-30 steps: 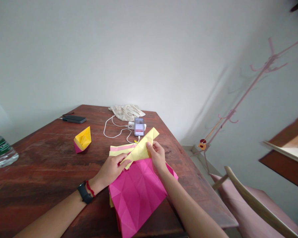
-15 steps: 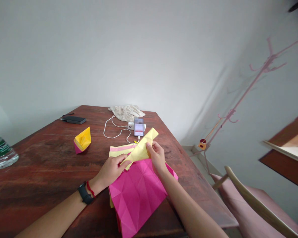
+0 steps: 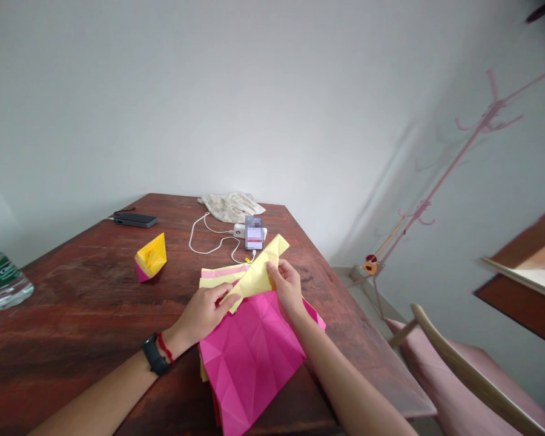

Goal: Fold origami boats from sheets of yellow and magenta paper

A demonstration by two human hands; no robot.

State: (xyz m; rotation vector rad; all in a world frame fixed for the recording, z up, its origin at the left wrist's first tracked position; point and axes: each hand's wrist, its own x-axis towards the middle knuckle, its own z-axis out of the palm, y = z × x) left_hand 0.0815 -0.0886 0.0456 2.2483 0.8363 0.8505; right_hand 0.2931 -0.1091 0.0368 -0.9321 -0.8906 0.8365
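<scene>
A folded strip of pale yellow paper (image 3: 256,272) slants up to the right between my two hands. Its lower left end is pinched by my left hand (image 3: 210,309), which wears a dark watch and a red cord at the wrist. My right hand (image 3: 287,284) grips the strip nearer its upper end, thumb on top. Beneath lies a creased magenta sheet (image 3: 254,357), on a stack of pink and yellow papers (image 3: 215,280) whose edges show at the left. The fingers under the strip are partly hidden.
On the wooden table (image 3: 86,303) stand a yellow and magenta folded paper boat (image 3: 151,257), a water bottle (image 3: 2,278) and a dark power bank (image 3: 135,219). Behind my hands are a phone (image 3: 254,233), white cable and cloth (image 3: 231,207). A chair (image 3: 463,363) is at right.
</scene>
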